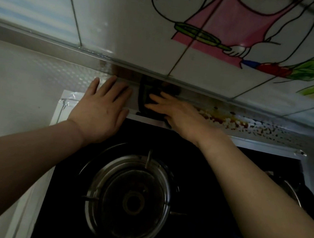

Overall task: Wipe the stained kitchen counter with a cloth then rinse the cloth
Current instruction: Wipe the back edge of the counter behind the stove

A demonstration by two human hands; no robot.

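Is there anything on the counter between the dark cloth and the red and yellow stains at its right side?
Nothing visible. The cloth lies under the right hand on the counter strip behind the stove. The stains begin right beside that hand, further along the same strip. The left hand rests flat on the other side.

The cloth (144, 99) under your right hand (176, 115) looks dark and matt; its weave is too dim to tell. Your counter (55, 70) wears a silvery embossed film, dimpled and faintly shiny, and crinkled foil tape (65, 100) edges the hob. The hob top (215, 171) is black, smooth and glossy like glass, and its burner ring (98, 186) is bright polished metal. The wall tiles (124, 25) are glazed and glossy, with a dull metal strip (43, 38) beneath. The stains (229, 121) look crusty and rough.
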